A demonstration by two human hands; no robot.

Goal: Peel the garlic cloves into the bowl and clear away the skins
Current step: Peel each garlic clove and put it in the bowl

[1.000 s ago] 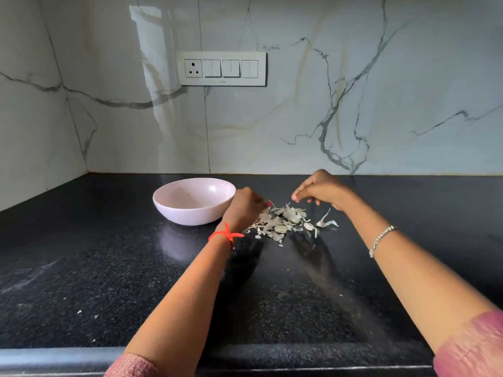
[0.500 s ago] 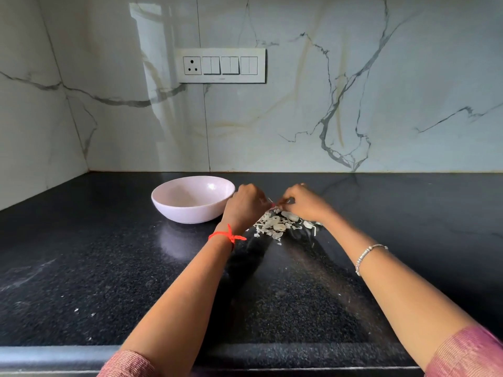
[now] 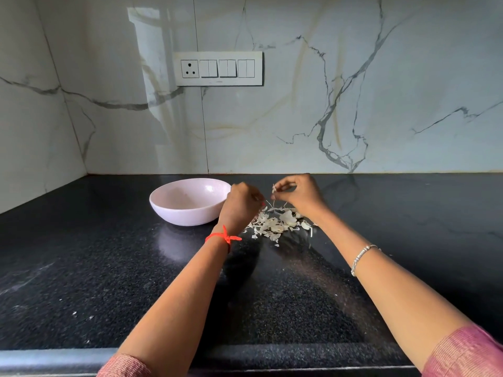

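A pale pink bowl (image 3: 187, 201) stands on the black counter, left of centre; I cannot see inside it. A heap of white garlic skins (image 3: 277, 223) lies just to its right. My left hand (image 3: 239, 206) hovers between the bowl and the heap with its fingers curled; what it holds is hidden behind the hand. My right hand (image 3: 302, 194) is raised above the heap and pinches a small piece of garlic skin (image 3: 273, 189) between thumb and fingertips.
The black granite counter (image 3: 109, 268) runs into a corner at the left, with marble walls behind and beside it. A switch panel (image 3: 217, 68) is on the back wall. A few tiny skin flakes (image 3: 81, 315) lie near the counter's front edge.
My right hand came in from the right to the heap, then lifted with a piece of skin pinched in its fingers. My left hand stayed by the bowl.
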